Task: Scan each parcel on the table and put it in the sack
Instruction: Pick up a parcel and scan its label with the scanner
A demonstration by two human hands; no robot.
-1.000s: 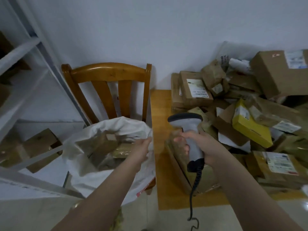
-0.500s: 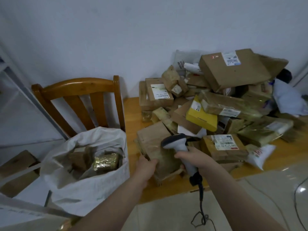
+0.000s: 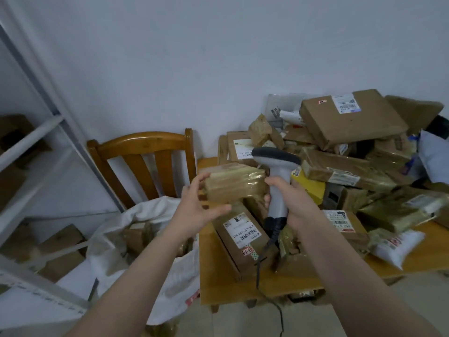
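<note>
Taped parcel (image 3: pixel 234 184), frame centre: was gripped by the left hand (image 3: pixel 199 205) above the bench (image 3: pixel 218 283), likely to face the scanner (image 3: pixel 277 171) clenched in the right hand (image 3: pixel 289 203); sack (image 3: pixel 150 215) stood open lower left.

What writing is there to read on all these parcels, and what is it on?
"010 010 L30 551", as far as it reads: sideways on the white label of the brown box.
"3-24": red handwriting on a sticker on that box.
Too small to read: the label of the big box atop the pile.
Blurred: the red-striped label at right.
No writing shows on the taped parcel in the left hand.
</note>
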